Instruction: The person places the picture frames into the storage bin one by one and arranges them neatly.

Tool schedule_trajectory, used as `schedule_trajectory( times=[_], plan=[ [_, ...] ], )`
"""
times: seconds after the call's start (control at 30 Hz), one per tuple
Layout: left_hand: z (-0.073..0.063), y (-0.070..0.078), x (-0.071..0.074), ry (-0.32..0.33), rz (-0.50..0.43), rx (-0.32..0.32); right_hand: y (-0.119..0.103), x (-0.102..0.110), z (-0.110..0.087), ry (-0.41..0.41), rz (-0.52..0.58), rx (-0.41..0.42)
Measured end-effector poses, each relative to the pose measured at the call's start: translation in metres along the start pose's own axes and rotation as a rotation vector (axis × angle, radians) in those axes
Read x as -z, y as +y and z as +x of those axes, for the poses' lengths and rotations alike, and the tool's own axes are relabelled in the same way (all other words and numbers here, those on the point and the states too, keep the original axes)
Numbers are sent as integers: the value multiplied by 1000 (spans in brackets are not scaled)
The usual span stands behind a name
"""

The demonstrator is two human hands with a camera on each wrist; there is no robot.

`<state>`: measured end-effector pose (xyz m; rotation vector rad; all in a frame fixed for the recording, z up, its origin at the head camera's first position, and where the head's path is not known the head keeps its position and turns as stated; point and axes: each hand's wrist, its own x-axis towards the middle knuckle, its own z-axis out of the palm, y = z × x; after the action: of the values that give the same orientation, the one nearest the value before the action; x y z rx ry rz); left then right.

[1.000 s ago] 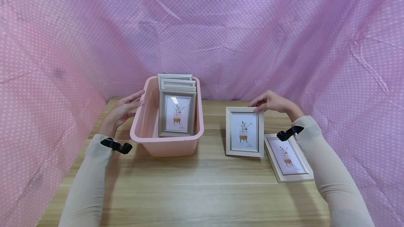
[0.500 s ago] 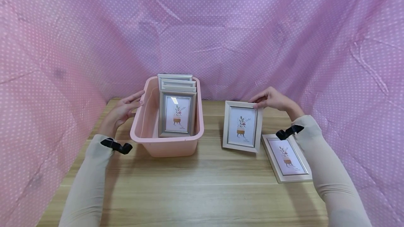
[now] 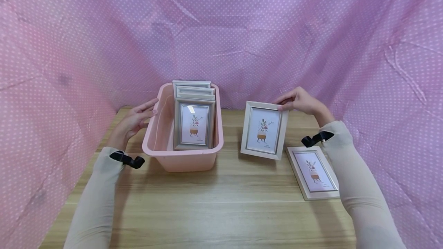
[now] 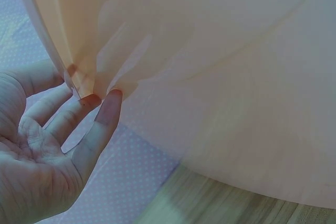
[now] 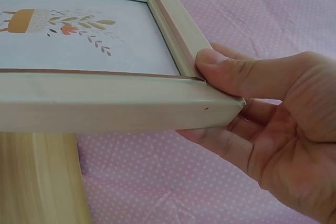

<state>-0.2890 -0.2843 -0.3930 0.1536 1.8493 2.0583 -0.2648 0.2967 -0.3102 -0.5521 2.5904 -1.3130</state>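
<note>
In the head view my right hand [image 3: 299,101] pinches the upper right corner of a cream picture frame [image 3: 245,145], held upright with a slight tilt. From the right wrist view, the thumb [image 5: 212,57] lies on the face of that frame and the other fingers reach beneath it. A pink plastic bin [image 3: 183,162] stands on the left of the table. My left hand [image 3: 133,121] rests against its left side, fairly straight fingers touching the rim and outer wall. Inside the bin several picture frames stand in a row, a champagne-coloured one [image 3: 177,126] at the front.
A second cream picture frame [image 3: 309,193] lies face up on the wooden table [image 3: 221,214], partly under the right sleeve [image 3: 360,187]. A pink dotted cloth [image 3: 242,41] hangs behind the table and at both sides. The bin's left half holds no frames.
My right hand has lifted the cream picture frame up and slightly to the left, and the frame has tilted a little. The left hand and the bin have stayed in place.
</note>
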Motion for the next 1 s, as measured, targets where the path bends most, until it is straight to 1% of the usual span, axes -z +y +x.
schedule_trajectory(
  times=[0.1, 0.3, 0.43, 0.57, 0.8, 1.0],
  plan=[
    [0, 1, 0, 2, -2, 0, -6, 2, 3, 11, -6, -5],
    [1, 0, 1, -7, -6, -5, -19, 3, 9, 38, 22, -30],
    [1, -1, 1, -2, -8, -1, -26, 5, 12, 49, 7, -34],
    [1, 0, 0, 3, -4, 9, -34, 6, 15, 55, -20, -24],
    [-1, 2, 0, -13, 24, 6, -46, 9, 22, 94, -34, 3],
    [0, 1, 0, -13, 28, 8, -54, 9, 24, 113, -23, 12]
  ],
)
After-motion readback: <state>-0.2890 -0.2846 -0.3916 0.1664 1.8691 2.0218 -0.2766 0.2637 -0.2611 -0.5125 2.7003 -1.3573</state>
